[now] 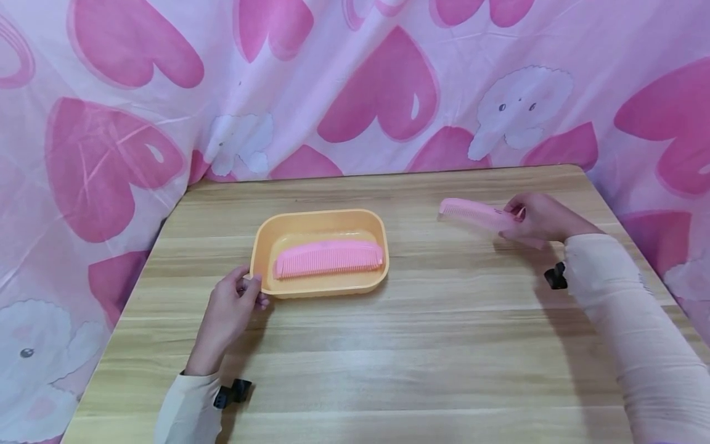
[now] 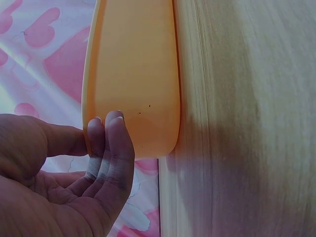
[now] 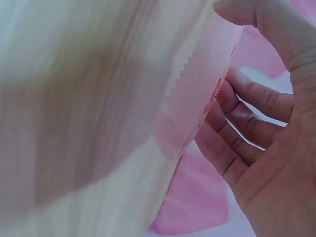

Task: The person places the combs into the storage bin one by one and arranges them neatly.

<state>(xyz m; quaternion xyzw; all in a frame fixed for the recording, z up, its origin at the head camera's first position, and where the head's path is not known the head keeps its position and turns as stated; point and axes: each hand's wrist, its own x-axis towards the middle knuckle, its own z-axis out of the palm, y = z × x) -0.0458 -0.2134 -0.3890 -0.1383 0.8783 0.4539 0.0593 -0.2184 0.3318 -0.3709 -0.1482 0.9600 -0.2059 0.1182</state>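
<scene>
An orange-yellow plastic tray (image 1: 318, 288) sits on the wooden table, left of the middle. Inside it lies a pink comb (image 1: 330, 258), teeth toward the person. My left hand (image 1: 230, 308) pinches the tray's near left corner; in the left wrist view the thumb is at the rim and the fingers (image 2: 118, 143) press the outer wall. On the right, my right hand (image 1: 535, 217) holds a second pink comb (image 1: 471, 213) between thumb and fingers, slightly above the table. The right wrist view shows that comb (image 3: 197, 94) with its teeth toward the wood.
The wood-grain table (image 1: 399, 357) reaches back to a pink curtain (image 1: 355, 80) printed with hearts and white animals, which also hangs along both sides. A small black clip (image 1: 233, 393) is at the left wrist and another black piece (image 1: 556, 275) at the right wrist.
</scene>
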